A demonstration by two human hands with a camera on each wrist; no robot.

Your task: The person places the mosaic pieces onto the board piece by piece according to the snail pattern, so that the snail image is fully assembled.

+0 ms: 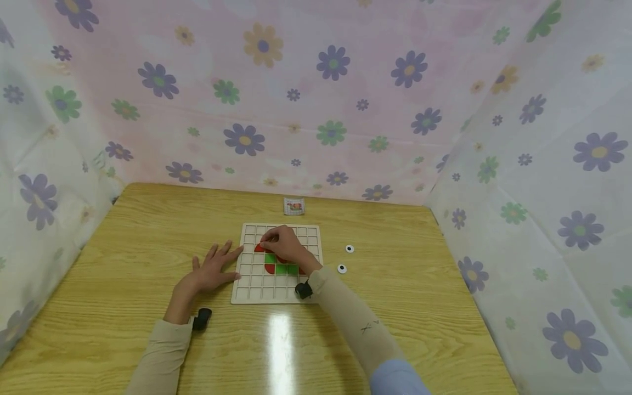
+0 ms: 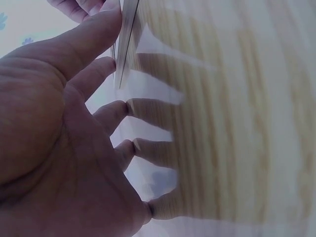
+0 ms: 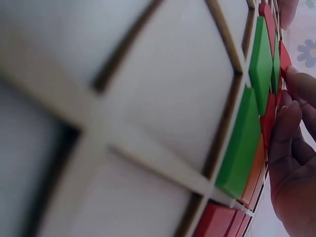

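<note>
A wooden grid board (image 1: 253, 288) lies on the table, with red and green tiles set in several of its squares. My right hand (image 1: 287, 245) reaches over the board and pinches a red tile (image 1: 259, 248) with a curved edge at the upper left of the pattern. In the right wrist view this red tile (image 3: 285, 60) is at the fingertips, beyond the green tiles (image 3: 239, 148). My left hand (image 1: 212, 271) lies with fingers spread at the board's left side. In the left wrist view its thumb and forefinger are against the board's edge (image 2: 127, 47), and the other fingertips rest on the tabletop.
A small picture card (image 1: 294, 206) lies behind the board. To the right of it are two round white eye pieces with black centres, one farther back (image 1: 349, 249) and one nearer (image 1: 342, 269). Flower-patterned sheets (image 1: 296, 120) enclose the table (image 1: 395, 307).
</note>
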